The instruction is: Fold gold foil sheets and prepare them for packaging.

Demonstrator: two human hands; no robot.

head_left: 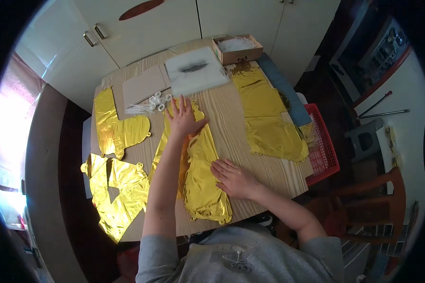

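Note:
A flat, uninflated gold foil balloon (203,181) lies lengthwise on the wooden table (230,125) in front of me. Fingers spread, my left hand (185,120) rests on its far part. My right hand (234,180) lies flat at its right edge, fingers stretched out and fingertips touching the foil. Under my left forearm, part of the balloon is hidden. Farther left is an L-shaped gold foil balloon (109,129). Nearer me, another gold foil balloon (130,181) with a cut-out middle hangs partly over the table's edge.
More gold foil (269,127) covers the right side, beside a blue board (288,101). White rings and sticks (157,101) lie beyond my left hand, near a beige card (139,86) and plastic sheeting (196,78). An open cardboard box (243,57), red basket (322,141) and wooden chair (396,203) stand around.

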